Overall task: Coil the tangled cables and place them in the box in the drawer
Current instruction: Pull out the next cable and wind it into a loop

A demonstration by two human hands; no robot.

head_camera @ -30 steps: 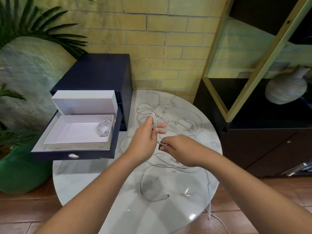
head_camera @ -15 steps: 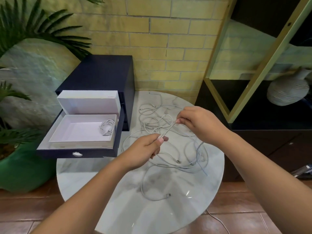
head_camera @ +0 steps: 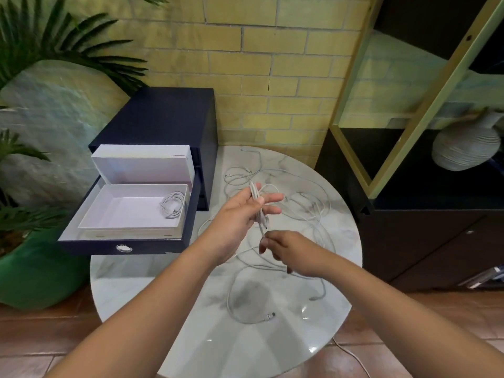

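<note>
Round marble table [head_camera: 191, 336] against yellow brick wall. Left hand [head_camera: 240, 219] raised, fingers straight as a former, thumb apparently pinning cable loops [head_camera: 256, 197]. Right hand [head_camera: 294, 252] below, pinching the running strand to feed slack. Remaining tangle [head_camera: 308, 211] loose on table. One coiled cable [head_camera: 172, 205] already in white box [head_camera: 128, 229], inside open drawer [head_camera: 152, 248] just beside.
</note>
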